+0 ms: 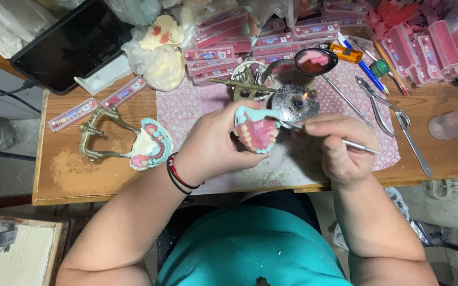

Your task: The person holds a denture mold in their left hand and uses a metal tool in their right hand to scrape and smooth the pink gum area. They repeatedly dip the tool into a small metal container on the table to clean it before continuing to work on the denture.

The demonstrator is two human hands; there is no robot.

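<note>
We grip the pink wax denture on its pale blue-green cast (256,130) in our left hand (216,145) above the wooden surface (80,175); right-hand fingers (324,132) pinch the thin metal carving tool (345,143), whose tip we work lightly along the gumline.

This is a dental technician's workbench, a small denture-making workshop. A worn wooden table (80,175) fills the middle of the frame, dusted with plaster powder at the left. On it, left of centre, a brass articulator (97,139) carries a plaster cast with a pink wax denture (152,145). At the centre burns a small spirit lamp (294,101), with a spoon of melted pink wax (315,61) just above it. Across the top lie many flat pink boxes of artificial teeth (223,53). Pliers (377,106) and metal hand tools lie at the right, and a dark tablet (70,42) stands at the upper left
</note>
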